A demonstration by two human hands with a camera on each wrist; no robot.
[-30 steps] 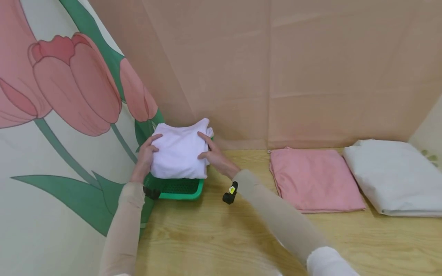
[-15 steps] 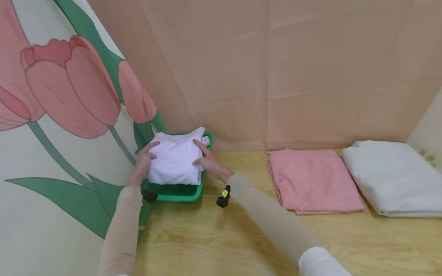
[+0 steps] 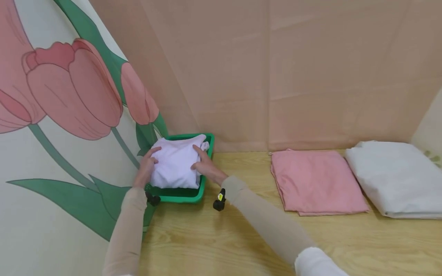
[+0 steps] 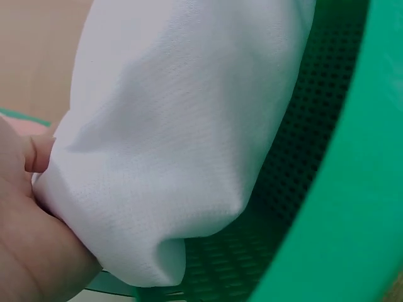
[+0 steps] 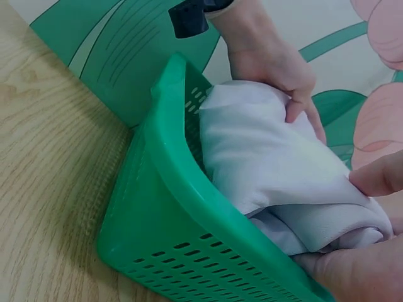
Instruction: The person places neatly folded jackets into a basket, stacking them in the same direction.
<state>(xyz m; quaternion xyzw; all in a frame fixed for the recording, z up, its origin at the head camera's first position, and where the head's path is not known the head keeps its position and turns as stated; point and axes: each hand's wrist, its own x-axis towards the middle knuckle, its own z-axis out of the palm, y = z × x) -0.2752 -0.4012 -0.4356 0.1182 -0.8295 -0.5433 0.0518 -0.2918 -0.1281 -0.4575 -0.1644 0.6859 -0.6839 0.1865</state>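
A folded white garment [image 3: 176, 163], perhaps a shirt, is held by its two sides at the mouth of a green plastic basket [image 3: 183, 199]. My left hand [image 3: 147, 166] grips its left side, thumb on top. On the opposite side my right hand [image 3: 206, 165] grips the cloth, thumb and a finger showing on the upper face. In the right wrist view, folded layers of the garment [image 5: 271, 148] bulge at the near edge, just inside the basket rim [image 5: 189, 182]. The left wrist view shows the perforated basket wall [image 4: 315, 107] close beside the cloth. Fingers beneath the garment are hidden.
A folded pink cloth [image 3: 317, 182] lies on the wooden surface [image 3: 235, 237] to the right, with a thicker folded white cloth [image 3: 397, 180] next to it. A wall painted with tulips [image 3: 69, 92] stands close at the left. Behind is a pinkish-brown covering [image 3: 241, 76].
Both hands have lowered the white garment from above the basket into its mouth. More of the basket's back rim now shows. The pink and thicker white cloths have stayed in place.
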